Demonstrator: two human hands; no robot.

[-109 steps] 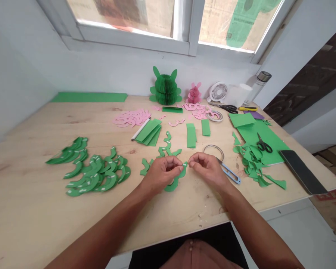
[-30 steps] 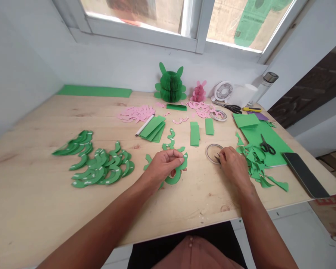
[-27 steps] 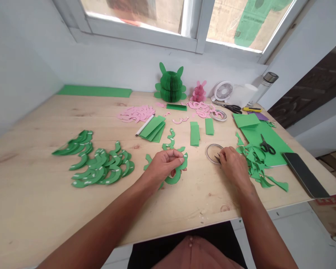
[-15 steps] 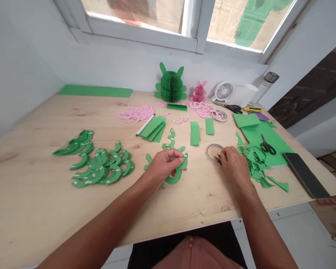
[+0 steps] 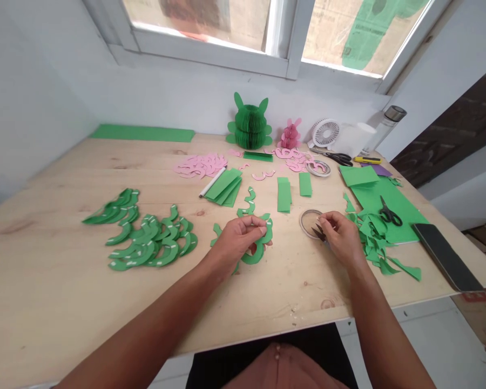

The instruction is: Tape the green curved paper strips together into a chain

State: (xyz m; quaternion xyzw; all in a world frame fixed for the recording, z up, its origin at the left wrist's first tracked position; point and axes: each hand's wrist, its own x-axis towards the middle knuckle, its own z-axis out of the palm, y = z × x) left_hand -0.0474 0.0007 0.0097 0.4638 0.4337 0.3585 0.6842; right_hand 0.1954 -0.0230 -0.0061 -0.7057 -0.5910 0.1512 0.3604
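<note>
In the head view, the left hand (image 5: 243,237) is near the middle of the table (image 5: 291,294), its thumb and forefinger pinching a curvy green cutout (image 5: 269,231) with a white patch on its tip. More of that green shows beneath the palm; whether it touches the wood cannot be told. The right hand (image 5: 342,235), to the right, has its fingers curled around small snips (image 5: 319,233), their dark blades pointing left over a tape ring (image 5: 301,222).

Just beyond the left hand lies a wavy green piece (image 5: 249,205). A pile of green arcs (image 5: 146,240) lies on the left, and green scraps (image 5: 375,237) lie right of the right hand, near scissors (image 5: 390,212) and a phone (image 5: 447,256). A green paper figure (image 5: 251,127) stands at the far edge, left of a pink one (image 5: 290,136).
</note>
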